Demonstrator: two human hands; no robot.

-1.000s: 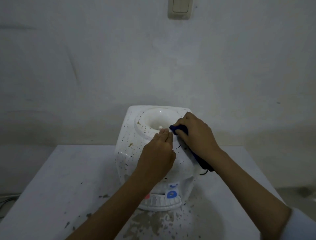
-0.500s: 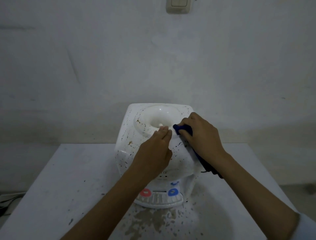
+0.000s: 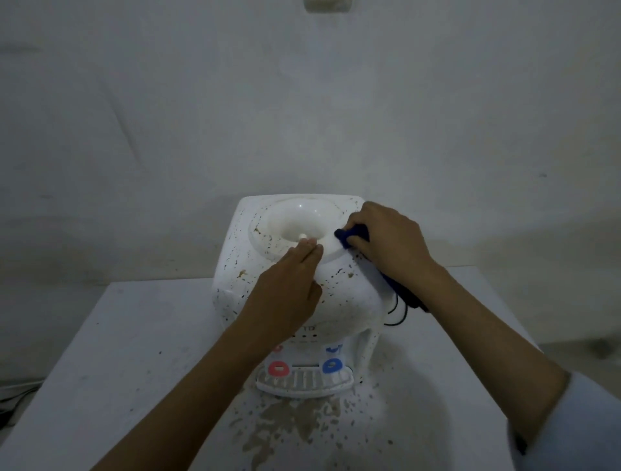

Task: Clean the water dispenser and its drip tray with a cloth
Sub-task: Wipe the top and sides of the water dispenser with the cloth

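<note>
**Dispenser top under wiping; soiling present on unit and table**

Behind the work area stands a plain pale wall (image 3: 470, 117), marked with faint scuffs; a switch plate (image 3: 328, 4) is cut off by the upper edge of the view. Below it, a white table (image 3: 111, 369) fills the lower half; brown flecks and a larger brown patch (image 3: 295, 420) lie on it directly in front of the unit.

Centred on the table, close to the wall, sits the water dispenser (image 3: 349, 302), white, upright, its shoulders and sides spotted with dark specks; its round bottle well (image 3: 299, 218) on top is open and noticeably cleaner than the surrounding shell. A dark cord (image 3: 396, 312) loops down at its right side.

The left hand (image 3: 285, 296) lies flat on the front of the top, fingers straight and held together, their tips at the near rim of the well. The right hand (image 3: 389, 242) rests on the right rim of the well; its fingers are curled and clamped on a dark blue cloth (image 3: 351, 235), one end bunched against the rim, the remainder trailing down below the wrist along the unit's right side.

At the base of the front face sit a red tap lever (image 3: 278, 368) and a blue tap lever (image 3: 332, 365); just beneath them the slotted drip tray (image 3: 304, 385) projects onto the table, untouched by either hand.
</note>
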